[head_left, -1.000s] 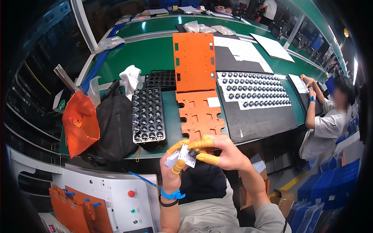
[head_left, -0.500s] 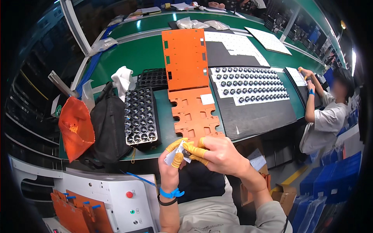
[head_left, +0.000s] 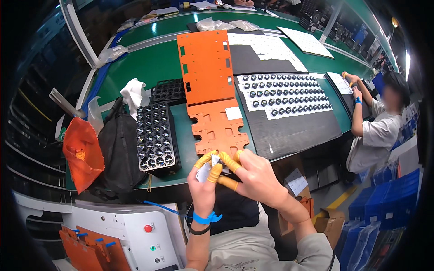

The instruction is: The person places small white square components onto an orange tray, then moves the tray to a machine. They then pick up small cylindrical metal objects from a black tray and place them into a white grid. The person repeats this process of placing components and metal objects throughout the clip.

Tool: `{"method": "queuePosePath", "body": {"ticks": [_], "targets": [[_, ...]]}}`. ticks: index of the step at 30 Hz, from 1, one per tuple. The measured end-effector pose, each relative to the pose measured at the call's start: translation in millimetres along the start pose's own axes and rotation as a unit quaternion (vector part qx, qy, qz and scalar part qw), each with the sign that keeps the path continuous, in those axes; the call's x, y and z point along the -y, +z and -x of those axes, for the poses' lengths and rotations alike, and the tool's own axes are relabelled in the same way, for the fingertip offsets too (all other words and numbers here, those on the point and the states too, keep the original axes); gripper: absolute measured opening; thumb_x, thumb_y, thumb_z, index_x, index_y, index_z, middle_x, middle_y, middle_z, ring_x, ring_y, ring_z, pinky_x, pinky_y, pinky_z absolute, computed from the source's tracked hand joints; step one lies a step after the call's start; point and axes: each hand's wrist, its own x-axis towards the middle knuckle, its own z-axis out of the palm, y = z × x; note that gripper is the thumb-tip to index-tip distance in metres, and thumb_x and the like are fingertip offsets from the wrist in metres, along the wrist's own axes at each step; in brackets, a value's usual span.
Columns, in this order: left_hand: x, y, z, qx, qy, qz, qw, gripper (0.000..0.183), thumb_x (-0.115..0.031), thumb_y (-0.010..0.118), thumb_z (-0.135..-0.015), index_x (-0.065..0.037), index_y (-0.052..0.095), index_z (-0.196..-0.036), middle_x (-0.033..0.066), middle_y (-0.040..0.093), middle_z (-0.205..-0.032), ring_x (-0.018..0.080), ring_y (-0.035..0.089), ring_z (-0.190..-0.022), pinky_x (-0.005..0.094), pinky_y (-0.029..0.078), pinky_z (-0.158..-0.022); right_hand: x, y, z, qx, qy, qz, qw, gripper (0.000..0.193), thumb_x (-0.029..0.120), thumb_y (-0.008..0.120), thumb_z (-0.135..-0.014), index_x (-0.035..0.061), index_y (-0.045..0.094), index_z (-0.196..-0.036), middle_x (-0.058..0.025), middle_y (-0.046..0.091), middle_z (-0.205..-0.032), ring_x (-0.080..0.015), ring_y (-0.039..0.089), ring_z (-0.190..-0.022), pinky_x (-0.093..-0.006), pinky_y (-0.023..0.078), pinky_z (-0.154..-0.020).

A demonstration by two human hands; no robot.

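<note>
Close to my body, just past the bench's near edge, my left hand [head_left: 204, 185] pinches a small white plate [head_left: 203, 173] with holes in it. Yellow finger cots cover the fingertips of both hands. My right hand [head_left: 258, 177] curls in from the right, its index finger against the plate's upper end and its thumb lower down. Something small between those fingers is mostly hidden, so I cannot make it out. Beyond my hands lies an orange fixture [head_left: 217, 128] with cut-outs, an orange perforated panel [head_left: 204, 67] behind it and a white plate [head_left: 233, 113] on its right side.
On the left stands a black tray [head_left: 175, 151] of round lens-like parts, beside a black bag [head_left: 115, 153] and an orange pouch [head_left: 92, 156]. White boards with rows of black round parts [head_left: 285, 92] lie on a dark mat [head_left: 294, 133]. A co-worker [head_left: 377, 122] works at right.
The whole view has shifted slightly, moving the bench items left. My right fingers have spread a little around the white plate, and the plate has tilted in my left hand.
</note>
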Motion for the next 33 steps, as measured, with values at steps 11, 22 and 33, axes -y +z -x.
{"method": "queuePosePath", "body": {"ticks": [11, 22, 33], "targets": [[16, 21, -29, 0.024, 0.072, -0.128, 0.989, 0.035, -0.02, 0.068, -0.097, -0.002, 0.064, -0.126, 0.006, 0.073, -0.1, 0.0032, 0.057, -0.067, 0.0179, 0.044, -0.057, -102, 27, -7, -0.067, 0.287, -0.032, 0.955, 0.026, 0.024, 0.071, -0.089, -0.0012, 0.074, -0.092, -0.0172, 0.064, -0.075, -0.0346, 0.064, -0.068, -0.0434, 0.049, -0.062], [17, 13, -27, 0.053, 0.037, -0.086, 0.994, 0.029, -0.019, 0.064, -0.099, 0.0, 0.065, -0.121, 0.0039, 0.071, -0.096, 0.005, 0.061, -0.081, 0.0191, 0.047, -0.064, -159, 49, -20, 0.19, 0.38, -0.247, 0.871, 0.052, 0.036, 0.067, -0.095, 0.0028, 0.051, -0.058, 0.0042, 0.041, -0.054, -0.0063, 0.033, -0.055, -0.0302, 0.029, -0.048], [13, 2, -14, 0.083, -0.042, 0.235, 0.968, 0.031, -0.015, 0.056, -0.096, -0.004, 0.053, -0.124, 0.0053, 0.053, -0.103, 0.0157, 0.05, -0.086, 0.0272, 0.039, -0.066, -159, 34, -46, 0.256, 0.343, -0.01, 0.904, 0.051, 0.044, 0.075, -0.084, -0.0017, 0.063, -0.066, -0.012, 0.059, -0.059, -0.0233, 0.056, -0.054, -0.0393, 0.044, -0.054]]}}
